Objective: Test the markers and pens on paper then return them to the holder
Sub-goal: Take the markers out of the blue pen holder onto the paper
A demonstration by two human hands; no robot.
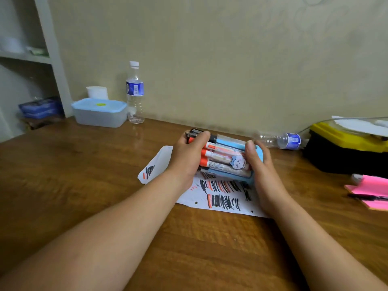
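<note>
Head: holder (235,175) lies sideways, packed with markers (216,158).

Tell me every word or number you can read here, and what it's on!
No text can be read.
Blue label on the standing bottle: too blurred.
Blue label on the lying bottle: too blurred.
Print on the markers: too small.
Side of the holder: a cartoon picture, no readable words.
The paper: only scribbles.
</note>
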